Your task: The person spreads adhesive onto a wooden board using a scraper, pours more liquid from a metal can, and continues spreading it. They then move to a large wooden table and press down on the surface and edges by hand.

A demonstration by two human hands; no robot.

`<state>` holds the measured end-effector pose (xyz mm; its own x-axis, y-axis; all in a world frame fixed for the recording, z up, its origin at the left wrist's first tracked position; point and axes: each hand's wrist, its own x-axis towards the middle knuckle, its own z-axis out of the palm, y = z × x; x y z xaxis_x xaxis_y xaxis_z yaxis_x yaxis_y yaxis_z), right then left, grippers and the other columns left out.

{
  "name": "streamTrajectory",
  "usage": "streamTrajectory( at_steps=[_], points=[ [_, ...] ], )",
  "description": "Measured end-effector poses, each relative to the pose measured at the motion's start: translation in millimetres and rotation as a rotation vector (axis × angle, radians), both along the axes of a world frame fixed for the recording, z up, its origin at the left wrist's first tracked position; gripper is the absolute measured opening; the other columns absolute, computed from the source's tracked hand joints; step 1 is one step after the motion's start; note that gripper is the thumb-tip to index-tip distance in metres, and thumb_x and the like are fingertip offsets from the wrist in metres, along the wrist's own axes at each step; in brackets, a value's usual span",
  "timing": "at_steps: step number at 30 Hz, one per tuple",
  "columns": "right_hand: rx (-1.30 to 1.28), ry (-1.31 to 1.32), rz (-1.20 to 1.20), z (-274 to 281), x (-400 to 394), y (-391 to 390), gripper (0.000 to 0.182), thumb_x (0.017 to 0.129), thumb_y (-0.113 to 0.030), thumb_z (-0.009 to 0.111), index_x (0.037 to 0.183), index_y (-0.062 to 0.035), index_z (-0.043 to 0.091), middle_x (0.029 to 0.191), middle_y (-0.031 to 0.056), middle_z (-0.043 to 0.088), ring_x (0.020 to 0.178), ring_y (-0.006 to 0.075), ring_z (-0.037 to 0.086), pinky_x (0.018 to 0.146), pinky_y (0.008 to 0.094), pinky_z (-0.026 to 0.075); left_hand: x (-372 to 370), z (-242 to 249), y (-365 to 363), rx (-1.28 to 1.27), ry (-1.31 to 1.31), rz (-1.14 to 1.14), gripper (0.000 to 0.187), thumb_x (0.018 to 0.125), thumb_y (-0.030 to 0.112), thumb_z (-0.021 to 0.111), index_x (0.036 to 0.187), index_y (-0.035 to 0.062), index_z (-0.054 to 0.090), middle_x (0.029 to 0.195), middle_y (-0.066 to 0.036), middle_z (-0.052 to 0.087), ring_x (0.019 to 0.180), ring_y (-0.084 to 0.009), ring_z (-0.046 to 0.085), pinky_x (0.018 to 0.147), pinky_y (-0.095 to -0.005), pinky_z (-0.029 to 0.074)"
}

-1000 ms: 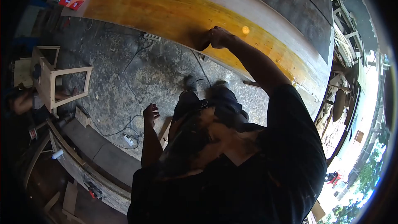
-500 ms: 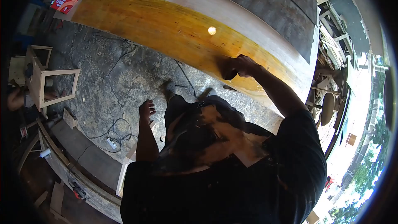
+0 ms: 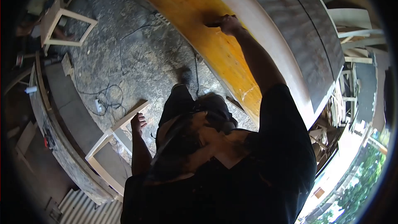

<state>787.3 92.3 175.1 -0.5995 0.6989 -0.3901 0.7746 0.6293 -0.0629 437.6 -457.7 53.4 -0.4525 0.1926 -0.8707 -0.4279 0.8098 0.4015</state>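
My right hand [image 3: 230, 25] is closed round a small dark pad [image 3: 212, 21], pressed to the yellow-orange coated strip of a long wooden panel [image 3: 234, 64]. Blur and shadow hide the pad's exact kind. The coating looks wet and glossy near the lower end, while a pale strip [image 3: 253, 10] beside it is uncoated. My left hand [image 3: 139, 123] hangs low at my side with fingers loosely bent and apart, holding nothing. It is nearest to a light wooden frame [image 3: 103, 141] standing on the floor.
Dark grey boards [image 3: 290, 20] lie beyond the pale strip. A cable [image 3: 108, 99] with a white power strip [image 3: 98, 105] trails over the stained floor. At left, another person's arm [image 3: 62, 33] shows behind a wooden stool frame [image 3: 62, 14]. Timber offcuts [image 3: 340, 108] are stacked at right.
My view has turned, so the panel now runs more steeply and the red can is out of sight. My right hand has slid farther up along the coated strip with the pad.
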Motion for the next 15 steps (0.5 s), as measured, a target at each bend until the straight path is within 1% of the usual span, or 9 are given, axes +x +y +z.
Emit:
streamTrajectory(
  at_steps=[2,3,6,7,8,10,12,13,15],
  points=[
    [-0.024,-0.067,-0.005,-6,2,0,0.06,0.079,-0.003,0.048,0.124,-0.0416,0.058,0.118,0.0026,0.064,0.109,0.0236,0.06,0.098,0.0412,0.042,-14,15,-3,-0.014,0.027,0.032,0.053,0.09,0.052,0.047,0.117,0.0076,0.058,0.106,-0.012,0.061,0.089,-0.0289,0.058,0.077,-0.043,0.051],
    [-0.08,0.131,0.032,-24,20,1,0.061,0.077,-0.001,0.049,0.123,-0.0402,0.059,0.114,0.0044,0.065,0.106,0.0251,0.061,0.093,0.0383,0.046,-19,14,-1,-0.038,0.023,0.023,0.053,0.09,0.053,0.047,0.116,0.0077,0.058,0.106,-0.012,0.061,0.089,-0.0284,0.058,0.078,-0.0428,0.051],
    [-0.198,0.035,0.101,3,44,-40,0.058,0.076,-0.002,0.05,0.121,-0.0374,0.061,0.109,0.0052,0.067,0.103,0.0256,0.062,0.089,0.0374,0.049,-32,-2,17,-0.052,-0.003,-0.113,0.052,0.091,0.053,0.046,0.115,0.0083,0.058,0.105,-0.011,0.06,0.089,-0.0272,0.057,0.078,-0.0428,0.051],
    [-0.218,0.043,0.085,6,55,-57,0.057,0.075,-0.002,0.051,0.119,-0.0362,0.063,0.105,0.0045,0.068,0.101,0.025,0.063,0.088,0.0383,0.049,-31,-2,34,-0.026,-0.021,-0.129,0.052,0.091,0.052,0.046,0.114,0.0073,0.059,0.105,-0.011,0.06,0.089,-0.0257,0.057,0.076,-0.0416,0.051],
    [-0.219,0.144,0.086,4,66,-74,0.062,0.069,0.01,0.052,0.112,-0.0325,0.068,0.111,0.0016,0.068,0.099,0.0242,0.064,0.089,0.0367,0.05,-28,-4,54,-0.019,-0.005,-0.147,0.054,0.091,0.052,0.046,0.115,0.0058,0.059,0.103,-0.01,0.06,0.088,-0.0247,0.057,0.076,-0.0404,0.051],
    [-0.29,0.197,0.046,22,82,-111,0.063,0.066,0.011,0.053,0.11,-0.033,0.069,0.108,0.001,0.069,0.098,0.0234,0.064,0.086,0.0371,0.051,-29,-15,92,0.072,-0.027,-0.175,0.054,0.092,0.051,0.047,0.117,0.0052,0.059,0.104,-0.011,0.062,0.09,-0.0266,0.057,0.079,-0.0409,0.05],
    [-0.219,0.247,0.054,26,109,-147,0.065,0.064,0.012,0.053,0.109,-0.0331,0.069,0.105,0.0,0.069,0.096,0.0235,0.064,0.083,0.0372,0.052,-16,-8,134,0.144,-0.03,-0.226,0.05,0.092,0.05,0.046,0.117,0.0078,0.059,0.107,-0.01,0.061,0.091,-0.0281,0.057,0.079,-0.0407,0.05],
    [-0.256,0.197,-0.002,44,117,-164,0.064,0.064,0.013,0.053,0.106,-0.0325,0.071,0.102,-0.0007,0.069,0.095,0.0243,0.063,0.08,0.0371,0.052,1,6,154,0.185,0.008,-0.267,0.05,0.093,0.049,0.046,0.116,0.0066,0.059,0.108,-0.01,0.061,0.092,-0.0289,0.058,0.082,-0.0409,0.049],
    [-0.25,0.244,-0.009,37,151,-196,0.064,0.063,0.013,0.053,0.104,-0.0324,0.071,0.101,-0.0002,0.069,0.095,0.0249,0.063,0.08,0.0371,0.052,27,17,183,0.242,0.021,-0.335,0.048,0.094,0.047,0.044,0.115,0.0059,0.06,0.104,-0.01,0.061,0.088,-0.0276,0.057,0.08,-0.0398,0.049]
  ],
)
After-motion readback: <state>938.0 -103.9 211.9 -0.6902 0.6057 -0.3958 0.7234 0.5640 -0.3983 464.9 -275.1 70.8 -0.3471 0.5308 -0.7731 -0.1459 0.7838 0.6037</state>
